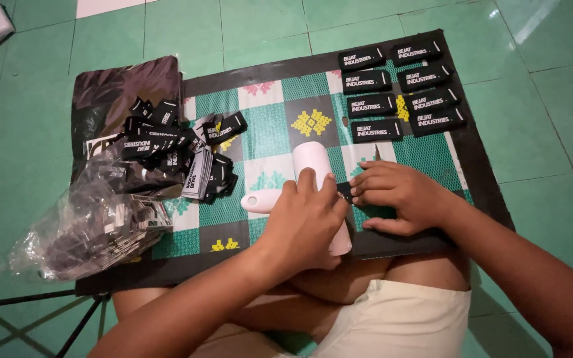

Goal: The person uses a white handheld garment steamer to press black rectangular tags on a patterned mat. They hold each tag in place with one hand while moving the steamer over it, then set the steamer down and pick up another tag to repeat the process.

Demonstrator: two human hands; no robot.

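Observation:
My left hand point(306, 222) rests on a white cylindrical roll point(314, 161) with a white handle point(260, 201), lying on a patterned green, white and black mat point(280, 136). My right hand point(399, 195) lies flat on the mat just right of the roll, its fingertips meeting the left hand's over a small dark piece point(345, 192) that is mostly hidden. Two columns of black rectangular labels point(399, 89) with white print lie neatly at the mat's far right.
A loose heap of black labels point(174, 142) sits at the mat's left, beside a clear plastic bag point(87, 222) of more labels and a dark bag point(124, 93). Green tiled floor surrounds the mat. Black tripod legs point(34, 305) stand at lower left.

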